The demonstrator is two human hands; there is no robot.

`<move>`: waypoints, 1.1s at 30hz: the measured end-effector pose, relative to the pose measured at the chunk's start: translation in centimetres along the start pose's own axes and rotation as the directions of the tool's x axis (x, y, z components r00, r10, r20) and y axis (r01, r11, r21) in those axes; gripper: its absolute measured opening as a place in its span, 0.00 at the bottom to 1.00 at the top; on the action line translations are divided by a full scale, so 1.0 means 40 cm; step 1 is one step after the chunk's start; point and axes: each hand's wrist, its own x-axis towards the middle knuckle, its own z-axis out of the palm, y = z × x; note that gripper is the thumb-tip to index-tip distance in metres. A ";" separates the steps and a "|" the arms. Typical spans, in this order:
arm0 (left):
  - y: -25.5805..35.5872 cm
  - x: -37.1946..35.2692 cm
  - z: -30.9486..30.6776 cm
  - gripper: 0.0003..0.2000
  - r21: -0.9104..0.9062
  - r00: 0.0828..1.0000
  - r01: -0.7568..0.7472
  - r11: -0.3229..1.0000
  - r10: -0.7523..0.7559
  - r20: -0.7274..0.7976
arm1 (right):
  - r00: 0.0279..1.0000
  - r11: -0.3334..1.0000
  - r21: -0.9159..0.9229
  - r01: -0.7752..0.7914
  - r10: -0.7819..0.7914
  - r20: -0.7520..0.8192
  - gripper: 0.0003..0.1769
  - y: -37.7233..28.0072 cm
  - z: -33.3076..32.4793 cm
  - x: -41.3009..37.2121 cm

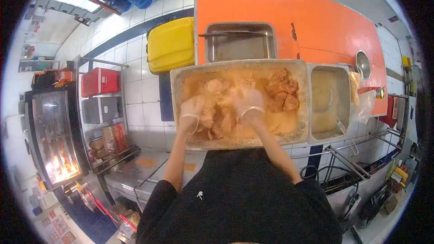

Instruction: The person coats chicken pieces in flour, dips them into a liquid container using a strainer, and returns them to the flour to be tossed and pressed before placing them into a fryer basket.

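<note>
Head view, gloved hands (249, 104), powdery rectangular metal tray (285, 128)

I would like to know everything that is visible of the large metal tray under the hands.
The large tray is rectangular, of dull, floury metal. It holds tan powder and coated, meat-like pieces, the darker ones at right. The left hand and right hand are inside. A narrower pan adjoins its right side.

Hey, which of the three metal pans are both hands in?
The widest pan, holding the coated pieces. Neither hand is in the narrower pan on its right or the one behind it.
</note>
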 end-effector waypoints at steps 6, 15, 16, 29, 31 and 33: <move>-0.153 0.068 0.124 0.35 0.174 0.985 -0.104 0.979 0.126 -0.119 | 0.882 0.994 -0.025 -0.103 0.080 -0.464 0.41 0.218 0.370 0.164; -0.129 0.071 0.155 0.25 -0.751 0.977 0.154 0.643 -0.214 0.017 | 0.980 0.646 0.749 0.148 -0.200 -0.021 0.43 0.107 0.092 0.016; -0.202 0.091 0.147 0.26 -0.371 0.944 -0.224 0.901 0.107 -0.313 | 0.982 0.652 0.745 0.141 -0.187 -0.022 0.43 0.135 0.070 0.013; -0.234 0.094 0.174 0.27 -0.482 0.999 -0.038 0.875 0.015 -0.052 | 0.859 0.779 0.624 -0.063 -0.276 0.431 0.34 0.169 0.261 0.042; -0.209 0.051 0.151 0.26 -0.552 0.999 -0.023 0.834 -0.003 -0.047 | 0.869 0.796 0.600 0.082 -0.351 0.348 0.28 0.237 0.232 0.055; -0.291 0.038 0.056 0.18 0.056 0.995 0.037 0.998 -0.032 -0.092 | 0.848 0.778 0.583 0.235 -0.457 0.269 0.26 0.302 0.218 0.063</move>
